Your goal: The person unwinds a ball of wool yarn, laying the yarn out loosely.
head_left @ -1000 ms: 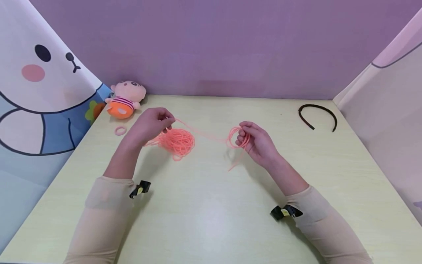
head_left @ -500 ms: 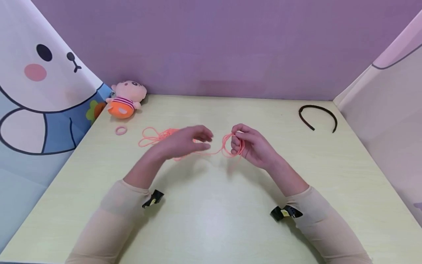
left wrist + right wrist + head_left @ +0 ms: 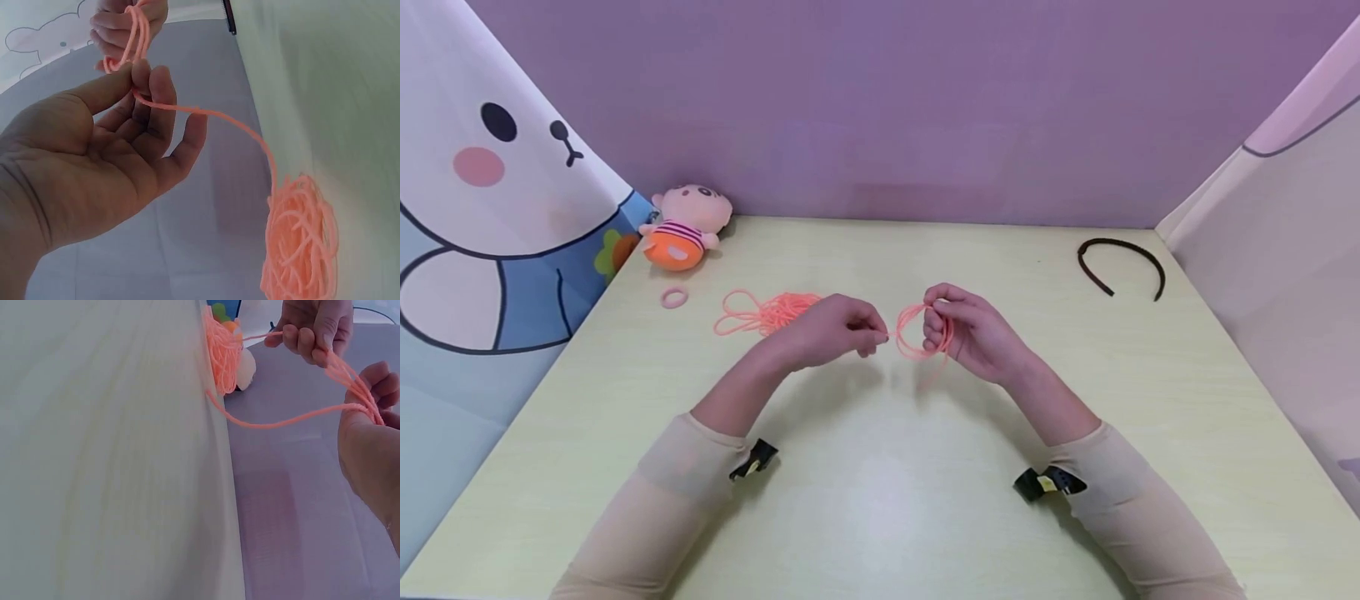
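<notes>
My right hand (image 3: 973, 333) holds a small coil of pink-orange cord (image 3: 912, 350), looped several times, between thumb and fingers above the table. Just left of the coil, my left hand (image 3: 835, 333) pinches the strand between thumb and index finger, as the left wrist view shows. From those fingertips the strand (image 3: 240, 125) runs down to a loose heap of the same cord (image 3: 771, 312) on the table, partly hidden behind the left hand in the head view. A free tail of cord (image 3: 269, 425) hangs from the right hand in the right wrist view.
A plush doll (image 3: 685, 227) in orange shorts lies at the back left of the table (image 3: 880, 500). Near it is a pink ring (image 3: 673, 297). A black headband (image 3: 1122, 243) lies at the back right. A purple backdrop (image 3: 910, 108) stands behind.
My left hand has come from the left, above the heap, rightward to the coil; its fingers opened midway and now pinch the strand. The right hand has lowered slightly, still holding the coil.
</notes>
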